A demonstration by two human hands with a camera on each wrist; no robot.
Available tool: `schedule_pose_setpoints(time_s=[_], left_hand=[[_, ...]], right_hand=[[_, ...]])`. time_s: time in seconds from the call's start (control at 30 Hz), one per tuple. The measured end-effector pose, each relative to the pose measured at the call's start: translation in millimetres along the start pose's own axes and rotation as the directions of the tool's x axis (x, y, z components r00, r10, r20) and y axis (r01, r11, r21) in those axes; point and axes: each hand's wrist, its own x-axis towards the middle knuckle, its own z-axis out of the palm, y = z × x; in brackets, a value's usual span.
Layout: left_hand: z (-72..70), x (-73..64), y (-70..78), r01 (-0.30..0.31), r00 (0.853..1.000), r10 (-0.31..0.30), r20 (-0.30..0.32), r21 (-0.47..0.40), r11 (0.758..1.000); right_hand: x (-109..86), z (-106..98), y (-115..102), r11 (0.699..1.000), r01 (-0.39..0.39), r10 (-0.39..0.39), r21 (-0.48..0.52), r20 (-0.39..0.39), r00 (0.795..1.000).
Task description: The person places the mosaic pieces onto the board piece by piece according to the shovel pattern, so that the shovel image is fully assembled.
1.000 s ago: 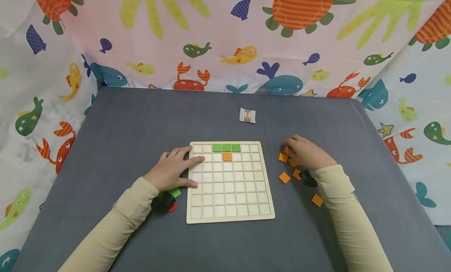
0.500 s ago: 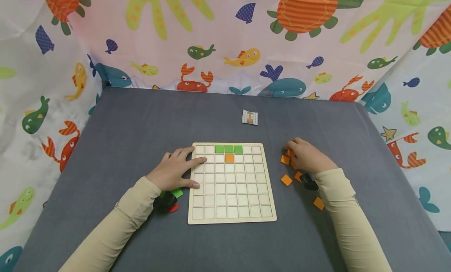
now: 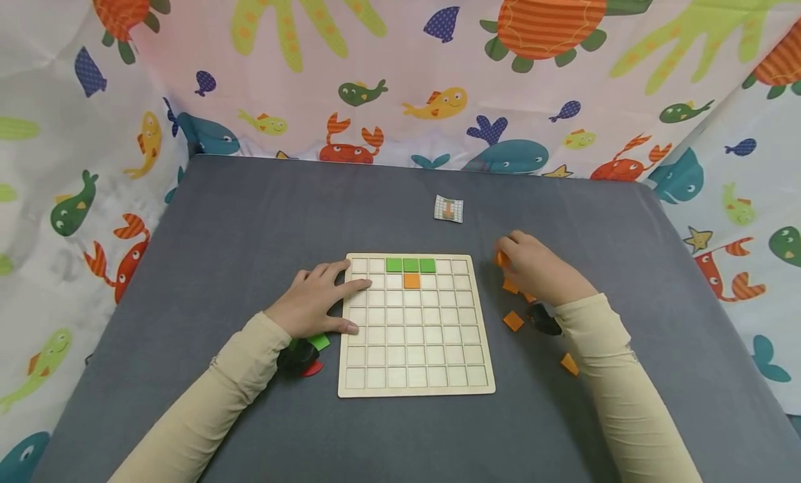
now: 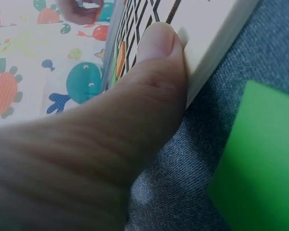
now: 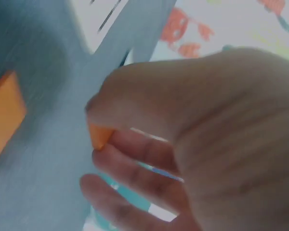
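Note:
A pale wooden grid board (image 3: 416, 337) lies mid-table. Three green tiles (image 3: 410, 265) fill part of its far row, with one orange tile (image 3: 411, 281) just below the middle one. My left hand (image 3: 313, 304) rests on the board's left edge, fingers spread; the left wrist view shows its thumb (image 4: 156, 62) pressing the rim. To the right of the board, my right hand (image 3: 537, 266) pinches an orange tile (image 5: 100, 135) between thumb and fingers, raised over the table. Below that hand lie several loose orange tiles (image 3: 513, 321), some partly hidden by it.
Green tiles (image 3: 319, 341) and a red piece (image 3: 312, 368) lie beside the left wrist, partly covered by it. A small printed grid card (image 3: 448, 209) lies behind the board. Patterned cloth (image 3: 375, 52) hangs around the table's back and sides.
My right hand has picked up an orange tile from the pile and moved slightly up and toward the board. The left hand stays on the board's edge. The head view has shifted a little.

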Motion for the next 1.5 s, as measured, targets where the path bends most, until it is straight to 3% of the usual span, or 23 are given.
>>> schedule_pose_setpoints(time_s=[0.23,0.57,0.67,0.8,0.93,1.13,1.5], left_hand=[[0.3,0.3,1.4,-0.010,1.000,0.010,0.003,0.006,1.000],[0.5,-1.3,2.9,-0.011,1.000,0.011,0.008,0.002,1.000],[1.3,-1.0,2.6,-0.014,1.000,0.014,0.008,0.005,1.000],[2.6,-0.4,0.6,-0.019,1.000,0.019,-0.002,0.016,1.000],[1.5,0.0,-0.1,-0.014,1.000,0.014,0.000,0.007,1.000],[-1.3,0.3,-0.8,-0.011,1.000,0.011,0.003,0.006,1.000],[-3.4,-0.8,-1.1,0.006,1.000,-0.006,0.016,0.001,1.000]], right_hand=[[14.0,3,-41,0.985,0.174,-0.174,-0.008,-0.070,0.982],[27.2,17,-78,0.949,0.261,-0.270,0.175,0.030,0.962],[29.7,25,-83,0.938,0.260,-0.281,0.228,0.064,0.957],[33.4,38,-87,0.941,0.264,-0.286,0.212,0.077,0.955],[37.0,45,-91,0.940,0.297,-0.311,0.168,0.060,0.949],[38.2,44,-92,0.940,0.299,-0.310,0.167,0.041,0.950],[40.2,50,-86,0.924,0.355,-0.355,0.143,-0.030,0.935]])
